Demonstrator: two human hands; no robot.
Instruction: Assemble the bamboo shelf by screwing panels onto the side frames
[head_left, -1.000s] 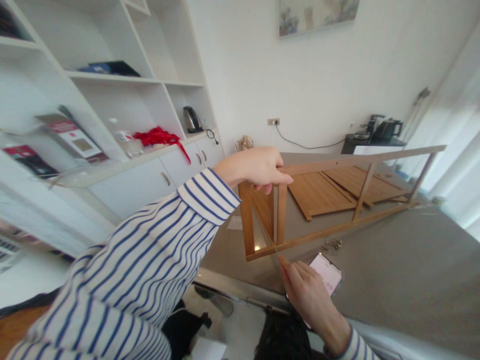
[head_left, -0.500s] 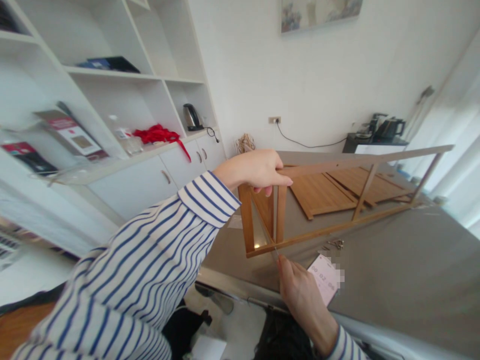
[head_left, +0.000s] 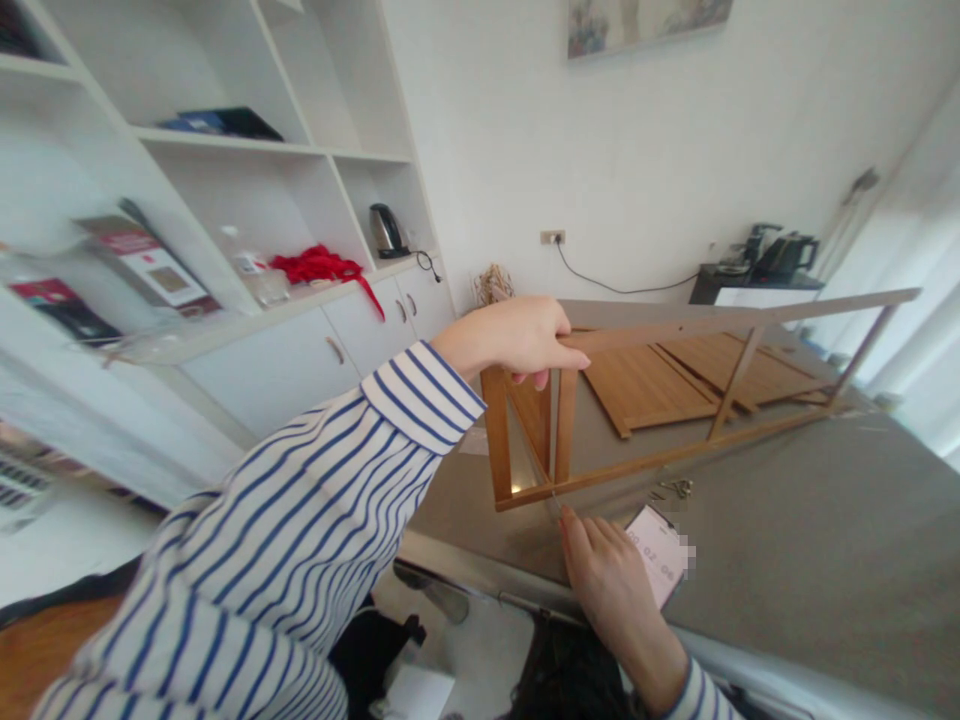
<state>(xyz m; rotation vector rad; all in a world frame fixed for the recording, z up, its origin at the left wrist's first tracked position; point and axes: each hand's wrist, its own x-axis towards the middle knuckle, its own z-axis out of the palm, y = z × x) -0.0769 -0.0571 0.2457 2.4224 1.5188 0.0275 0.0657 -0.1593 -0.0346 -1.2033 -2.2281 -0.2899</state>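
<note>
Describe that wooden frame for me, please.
The frame is long, ladder-like and of brown wood: two rails joined by several struts. It stands on edge on the grey table. The left hand grips its top rail; the right hand holds a thin rod to its bottom rail.

Left grip (head_left: 517, 335) is raised with striped-sleeved arm outstretched, fingers curled closed; right grip (head_left: 611, 580) sits low, fingertips pinched.

Blue-and-white striped shirt, both hands bare.
The left sleeve (head_left: 300, 540) is white with thin dark-blue stripes running along the arm. Its wide cuff (head_left: 424, 395) carries stripes around the wrist, just behind the left hand (head_left: 517, 335). A matching striped cuff edge (head_left: 697, 695) shows behind the right hand (head_left: 611, 580).
</note>
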